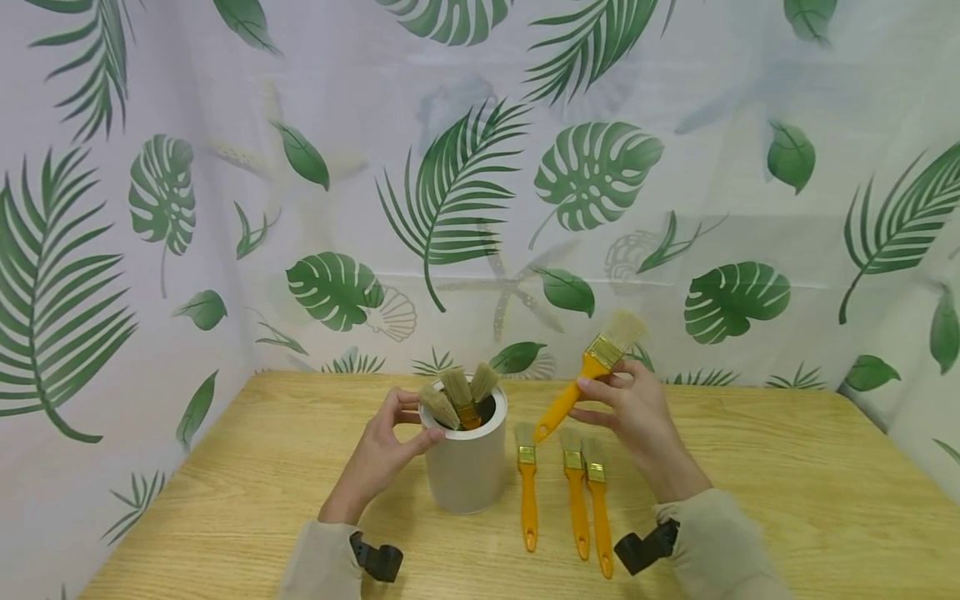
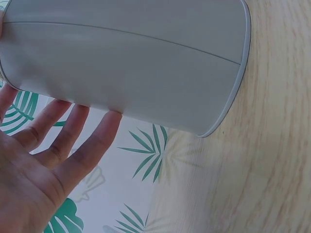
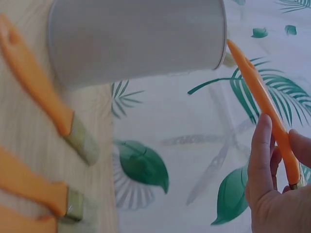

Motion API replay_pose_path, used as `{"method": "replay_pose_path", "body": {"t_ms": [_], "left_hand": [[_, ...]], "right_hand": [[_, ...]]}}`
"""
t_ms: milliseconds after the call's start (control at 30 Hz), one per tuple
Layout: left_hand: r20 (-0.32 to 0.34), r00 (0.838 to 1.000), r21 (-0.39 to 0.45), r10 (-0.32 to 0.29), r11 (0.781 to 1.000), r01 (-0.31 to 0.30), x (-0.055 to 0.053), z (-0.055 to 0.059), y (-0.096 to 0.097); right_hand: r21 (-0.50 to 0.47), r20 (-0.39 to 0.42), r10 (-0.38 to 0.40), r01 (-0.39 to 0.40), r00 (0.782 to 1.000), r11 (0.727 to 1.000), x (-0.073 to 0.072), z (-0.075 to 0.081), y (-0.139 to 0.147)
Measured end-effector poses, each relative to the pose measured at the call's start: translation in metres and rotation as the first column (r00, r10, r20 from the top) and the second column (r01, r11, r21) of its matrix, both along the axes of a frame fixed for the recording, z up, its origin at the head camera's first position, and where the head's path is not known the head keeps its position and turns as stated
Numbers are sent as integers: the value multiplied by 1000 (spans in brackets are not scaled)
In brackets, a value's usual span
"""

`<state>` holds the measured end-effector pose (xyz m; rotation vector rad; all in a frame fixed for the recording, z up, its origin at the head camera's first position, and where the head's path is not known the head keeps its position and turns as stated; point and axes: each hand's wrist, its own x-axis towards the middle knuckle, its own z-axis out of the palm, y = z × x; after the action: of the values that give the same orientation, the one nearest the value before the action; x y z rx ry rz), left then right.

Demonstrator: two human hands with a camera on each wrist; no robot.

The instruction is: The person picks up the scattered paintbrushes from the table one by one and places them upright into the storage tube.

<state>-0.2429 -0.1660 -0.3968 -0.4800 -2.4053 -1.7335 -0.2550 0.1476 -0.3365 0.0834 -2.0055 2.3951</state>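
My left hand (image 1: 375, 458) holds a white cylindrical container (image 1: 467, 475) by its upper part, thumb at the near rim and fingers along the far left side. Several paintbrushes (image 1: 456, 387) stand in it, bristles up. In the left wrist view the fingertips (image 2: 112, 116) touch its seamed wall. To the right of the container, my right hand (image 1: 637, 412) pinches a paintbrush (image 1: 559, 411) by its orange handle, above the table. That brush is tilted, bristles up to the right, its handle end pointing down towards the container. In the right wrist view its handle (image 3: 262, 94) lies between thumb and fingers.
Three more paintbrushes lie on the wooden table (image 1: 225, 517), handles towards me: one nearest the container (image 1: 528, 500), a middle one (image 1: 577, 508) and a right one (image 1: 601, 525) close beside it. A leaf-patterned cloth (image 1: 465, 275) hangs behind the table and at both sides.
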Motion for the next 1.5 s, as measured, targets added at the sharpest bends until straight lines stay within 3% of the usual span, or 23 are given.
{"method": "replay_pose_path", "body": {"t_ms": [200,333,433,533,667,833,933,1033,1133,1267,1500], "left_hand": [[1,1000,0,1,1000,-1,0,0,0],[4,1000,-5,9,1000,-9,0,0,0],[8,1000,-7,12,1000,-12,0,0,0],[10,1000,-5,10,1000,-10,0,1,0],[11,1000,-1,4,1000,-4,1,1,-1],[11,1000,-2,-1,1000,1,1,0,-1],[9,1000,-2,-7,1000,7,1,0,-1],[3,1000,-1,-12,1000,12,1,0,-1],[-4,1000,-7,-9,1000,9,1,0,0],[-19,1000,-13,-1,1000,1,0,1,0],[-26,1000,-15,4,1000,-5,0,0,-1]], "right_hand": [[-85,-9,-48,47,999,995,-4,14,-27],[-105,-9,-64,63,998,992,-5,16,-44],[-89,-52,-77,72,996,993,-6,15,-56],[-14,-146,-73,72,987,997,-6,14,-67],[156,-296,-39,88,954,984,-4,11,-80],[348,-415,13,146,910,926,0,6,-89],[455,-427,69,148,902,878,4,6,-88],[511,-384,137,86,913,855,6,10,-82],[501,-332,155,35,931,865,7,13,-72],[469,-318,104,61,942,881,4,11,-56],[532,-236,10,120,972,838,4,1,-24]]}}
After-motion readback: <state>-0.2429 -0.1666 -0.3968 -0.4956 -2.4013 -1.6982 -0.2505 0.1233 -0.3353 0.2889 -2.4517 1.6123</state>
